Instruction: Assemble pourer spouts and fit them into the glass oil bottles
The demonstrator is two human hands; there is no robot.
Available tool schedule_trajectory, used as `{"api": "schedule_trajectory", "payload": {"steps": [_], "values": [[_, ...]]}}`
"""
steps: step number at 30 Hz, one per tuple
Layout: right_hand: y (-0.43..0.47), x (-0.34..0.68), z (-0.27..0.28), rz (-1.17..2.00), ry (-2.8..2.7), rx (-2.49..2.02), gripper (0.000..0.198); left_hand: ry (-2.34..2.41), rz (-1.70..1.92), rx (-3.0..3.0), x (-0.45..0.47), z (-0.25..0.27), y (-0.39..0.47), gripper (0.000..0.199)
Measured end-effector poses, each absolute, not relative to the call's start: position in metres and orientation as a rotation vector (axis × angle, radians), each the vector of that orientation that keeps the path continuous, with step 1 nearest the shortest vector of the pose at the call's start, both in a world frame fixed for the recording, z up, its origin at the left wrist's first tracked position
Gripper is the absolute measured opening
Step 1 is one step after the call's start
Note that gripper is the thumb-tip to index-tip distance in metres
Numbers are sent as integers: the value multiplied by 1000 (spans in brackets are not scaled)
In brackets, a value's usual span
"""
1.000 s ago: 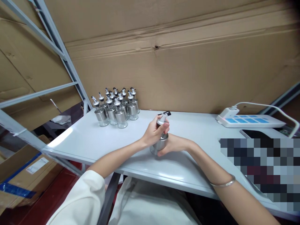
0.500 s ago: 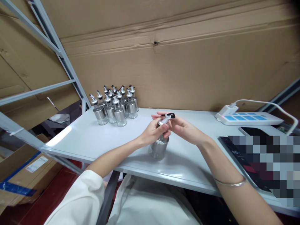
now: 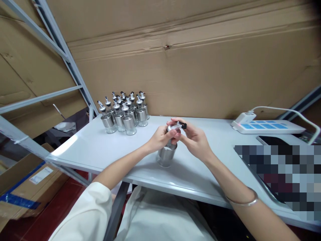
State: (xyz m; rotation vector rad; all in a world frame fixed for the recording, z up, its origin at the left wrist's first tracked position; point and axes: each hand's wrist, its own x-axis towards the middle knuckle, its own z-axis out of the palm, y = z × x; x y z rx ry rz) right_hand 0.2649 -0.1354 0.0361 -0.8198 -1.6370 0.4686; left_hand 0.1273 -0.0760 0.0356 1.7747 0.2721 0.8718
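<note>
A glass oil bottle (image 3: 167, 154) with a steel band stands on the table in front of me, tilted slightly. On its neck is a silver pour spout (image 3: 173, 127) with a black flip cap (image 3: 182, 125) pointing right. My left hand (image 3: 162, 138) is closed round the neck and the base of the spout from the left. My right hand (image 3: 194, 137) grips the spout from the right, thumb in front and fingers behind. The two thumbs meet at the front of the neck, and the fingers hide most of the joint between spout and glass.
Several like bottles (image 3: 129, 122) with spouts stand grouped at the back left of the white table (image 3: 95, 150). At the right lie a power strip (image 3: 271, 126) with a plugged-in charger, a phone (image 3: 272, 140) and a blurred-out device. Cardboard (image 3: 190, 73) walls the back.
My right hand has closed from a looser, flatter pose into a grip on the spout. The spout's cap has turned and sits lower, and the bottle has shifted slightly left.
</note>
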Motion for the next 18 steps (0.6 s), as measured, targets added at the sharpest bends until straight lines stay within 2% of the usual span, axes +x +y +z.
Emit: {"api": "schedule_trajectory", "payload": {"steps": [6,9,11,18], "values": [[-137,258,27,-181,-1631,-714,32,299,989,1776,125,31,-78,75],[-134,259,23,-419,-1627,-688,14,343,1071,1790,125,32,-79,78],[-131,261,21,-505,-1635,-744,5,382,1111,1801,124,34,-80,77],[-124,274,15,-548,-1595,-877,11,513,1213,1738,123,30,-72,63]]}}
